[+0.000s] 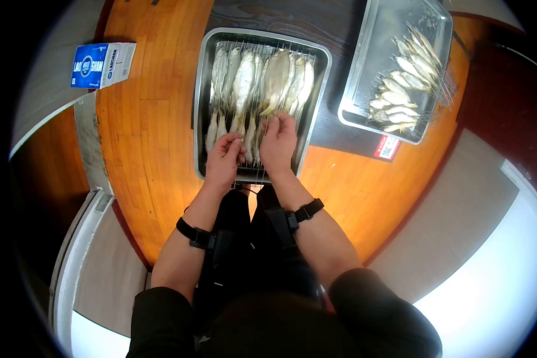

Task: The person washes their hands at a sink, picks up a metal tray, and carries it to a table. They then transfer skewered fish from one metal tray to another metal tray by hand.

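Note:
A deep metal tray (323,77) stands in front of me, with dried fish laid side by side in two rows. Thin metal skewers or wires show around the fish. My right hand (278,143) is closed, its thumb and fingers pinched at the tail of a broad brownish fish (276,74) in the upper row. My left hand (224,160) is also closed, its fingertips pressed together over the lower row, just below the tail of a large silvery fish (243,77). What sits between the left fingertips is hidden. Smaller fish (212,131) lie beside that hand.
A second metal tray (364,71) at the right holds several small skewered fish (409,77), their skewer ends poking past its rim. Both trays rest on a dark table (334,134). A red-and-white card (388,147) lies at its edge. A blue-and-white box (101,65) is at far left.

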Available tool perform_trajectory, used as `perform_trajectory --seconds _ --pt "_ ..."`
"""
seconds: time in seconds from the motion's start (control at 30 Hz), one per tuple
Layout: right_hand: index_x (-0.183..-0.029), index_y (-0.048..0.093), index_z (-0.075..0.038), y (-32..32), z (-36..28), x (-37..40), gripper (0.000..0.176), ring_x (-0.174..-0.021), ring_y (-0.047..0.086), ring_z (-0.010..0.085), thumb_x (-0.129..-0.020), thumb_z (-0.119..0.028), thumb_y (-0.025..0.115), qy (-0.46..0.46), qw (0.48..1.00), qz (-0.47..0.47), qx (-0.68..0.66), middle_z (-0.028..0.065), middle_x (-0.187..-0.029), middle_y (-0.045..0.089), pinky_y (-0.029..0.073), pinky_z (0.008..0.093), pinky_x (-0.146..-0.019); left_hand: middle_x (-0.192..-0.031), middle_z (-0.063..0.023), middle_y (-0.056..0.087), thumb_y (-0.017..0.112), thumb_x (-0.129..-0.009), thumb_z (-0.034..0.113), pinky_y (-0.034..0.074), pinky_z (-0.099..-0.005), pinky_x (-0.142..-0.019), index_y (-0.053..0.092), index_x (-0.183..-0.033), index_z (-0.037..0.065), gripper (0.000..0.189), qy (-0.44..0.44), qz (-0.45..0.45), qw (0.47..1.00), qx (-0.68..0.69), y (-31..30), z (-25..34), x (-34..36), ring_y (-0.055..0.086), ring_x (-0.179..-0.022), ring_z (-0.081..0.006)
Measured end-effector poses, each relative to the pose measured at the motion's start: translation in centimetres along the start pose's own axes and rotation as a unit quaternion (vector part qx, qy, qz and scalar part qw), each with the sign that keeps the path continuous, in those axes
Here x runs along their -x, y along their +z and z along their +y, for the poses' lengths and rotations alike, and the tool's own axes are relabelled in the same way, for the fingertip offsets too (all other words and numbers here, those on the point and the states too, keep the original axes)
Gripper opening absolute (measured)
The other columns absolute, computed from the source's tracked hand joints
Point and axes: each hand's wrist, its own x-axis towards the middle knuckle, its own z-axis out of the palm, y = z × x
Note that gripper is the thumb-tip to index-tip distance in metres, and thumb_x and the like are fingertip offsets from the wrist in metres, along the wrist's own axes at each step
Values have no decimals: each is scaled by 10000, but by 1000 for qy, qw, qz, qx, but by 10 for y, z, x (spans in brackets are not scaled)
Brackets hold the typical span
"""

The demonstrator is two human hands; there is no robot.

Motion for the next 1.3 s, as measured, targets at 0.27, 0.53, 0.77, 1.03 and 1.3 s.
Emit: perform_trajectory --seconds 0.27,0.53,0.77,1.03,1.3 --pt "-1076 526 22 21 24 -8 206 -695 569 129 -958 -131 455 40 999 -23 7 76 -772 597 474 271 -646 -788 -3 566 532 -948 152 402 -216 -570 543 -1066 62 149 -10 -1 999 37 -6 13 -3 503 -630 -85" --pt "-1080 585 56 19 21 -9 285 -817 639 312 -903 -150 500 -44 975 24 216 187 -867 648 498 374 -733 -782 0 574 540 -945 158 395 -211 -557 551 -1061 69 146 -11 -14 1000 17 -1 13 -10 508 -633 -76" --pt "-1025 621 40 4 13 4 256 -857 635 327 -894 -155 520 -95 967 7 235 203 -975 640 498 386 -766 -791 6 572 531 -945 149 388 -210 -545 552 -1073 76 149 -22 -31 999 27 3 6 -17 511 -632 -78" --pt "-1000 636 17 -8 -1 2 220 -745 639 212 -885 -154 557 76 979 -62 178 142 -823 667 489 312 -682 -804 0 574 515 -946 154 403 -235 -610 550 -1071 59 160 -62 -24 998 -5 8 -7 -37 525 -693 -95" --pt "-1002 635 17 -23 11 4 212 -713 613 190 -883 -144 567 57 989 -68 116 114 -801 652 478 299 -667 -897 -71 629 559 -907 151 463 -269 -710 550 -1109 1 252 -31 43 987 -150 9 -7 -45 587 -795 -142"
